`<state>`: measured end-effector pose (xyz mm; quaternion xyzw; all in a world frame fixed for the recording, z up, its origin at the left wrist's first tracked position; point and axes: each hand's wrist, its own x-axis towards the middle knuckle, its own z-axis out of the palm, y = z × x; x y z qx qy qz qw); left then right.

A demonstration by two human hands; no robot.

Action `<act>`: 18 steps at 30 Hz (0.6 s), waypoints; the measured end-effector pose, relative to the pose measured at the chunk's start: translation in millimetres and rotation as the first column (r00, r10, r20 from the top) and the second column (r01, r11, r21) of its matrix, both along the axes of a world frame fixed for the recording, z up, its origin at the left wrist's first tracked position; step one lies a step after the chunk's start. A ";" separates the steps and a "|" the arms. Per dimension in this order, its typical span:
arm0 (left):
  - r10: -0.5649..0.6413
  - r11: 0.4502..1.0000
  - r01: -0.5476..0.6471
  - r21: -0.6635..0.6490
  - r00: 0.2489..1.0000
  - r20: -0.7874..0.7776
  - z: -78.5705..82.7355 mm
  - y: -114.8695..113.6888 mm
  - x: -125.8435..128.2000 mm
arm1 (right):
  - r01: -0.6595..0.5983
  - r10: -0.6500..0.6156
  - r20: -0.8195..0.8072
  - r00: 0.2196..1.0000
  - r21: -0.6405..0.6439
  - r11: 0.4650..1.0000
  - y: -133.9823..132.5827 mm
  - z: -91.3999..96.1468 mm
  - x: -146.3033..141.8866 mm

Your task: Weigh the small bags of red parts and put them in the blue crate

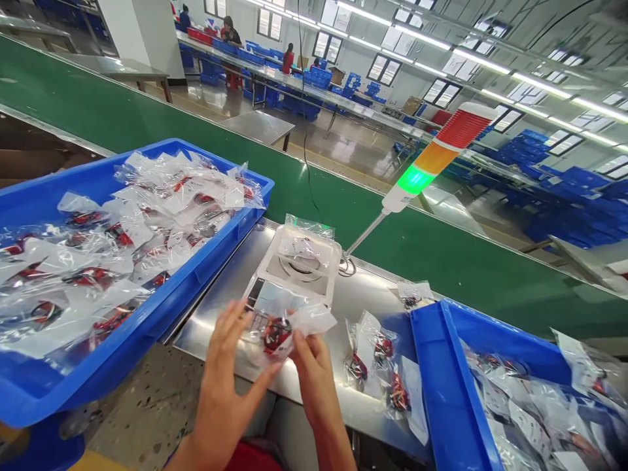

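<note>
A clear plastic bag [277, 335] with red and black wires and a white paper inside is held over the front of a small weighing scale [265, 269]. My right hand [314, 366] pinches the bag's right side between thumb and fingers. On the other side, my left hand [226, 373] has its fingers stretched out and apart, with the thumb close to the bag's lower edge. Another clear bag [301, 252] lies on the scale's pan. Several similar bags [383, 350] rest on the metal table [363, 288] to the right.
A large blue tray [235, 229] full of bagged wires stands left. A blue bin [434, 366] with more bags is at right. Behind the scale rises a signal light [417, 173], glowing green, beside a green conveyor belt [353, 216]. People work at far tables.
</note>
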<state>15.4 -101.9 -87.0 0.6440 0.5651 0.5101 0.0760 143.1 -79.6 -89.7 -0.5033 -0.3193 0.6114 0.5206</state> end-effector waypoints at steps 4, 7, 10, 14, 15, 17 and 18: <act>-0.059 0.928 0.203 -0.313 0.909 0.414 2.8 8.4 -2.7 | 0.036 -0.031 -0.088 0.996 0.052 0.998 0.1 4.5 12.4; -0.116 0.800 0.439 -0.409 0.782 0.612 4.5 16.7 -1.5 | 0.058 -0.055 -0.042 0.998 0.064 0.996 -3.0 5.0 14.6; -0.065 0.866 0.319 -0.384 0.834 0.547 7.5 19.2 -1.3 | 0.089 -0.089 0.007 0.996 0.066 0.994 -3.8 6.1 27.5; -0.146 0.960 0.196 -0.200 0.959 0.242 10.3 19.2 -5.6 | -0.072 0.059 0.080 0.995 0.172 0.982 -0.6 23.1 64.4; -0.221 0.958 0.247 -0.147 0.960 0.174 10.8 20.5 -6.1 | -0.143 0.117 0.147 0.982 0.176 0.974 -0.2 29.3 72.9; -0.380 0.919 0.384 -0.084 0.923 0.065 12.4 26.1 -5.0 | -0.240 0.180 0.351 0.919 0.138 0.961 -1.2 41.7 85.4; -0.444 0.893 0.445 -0.076 0.896 0.022 13.8 30.4 -3.5 | -0.265 0.184 0.461 0.868 0.118 0.957 -2.4 47.5 89.6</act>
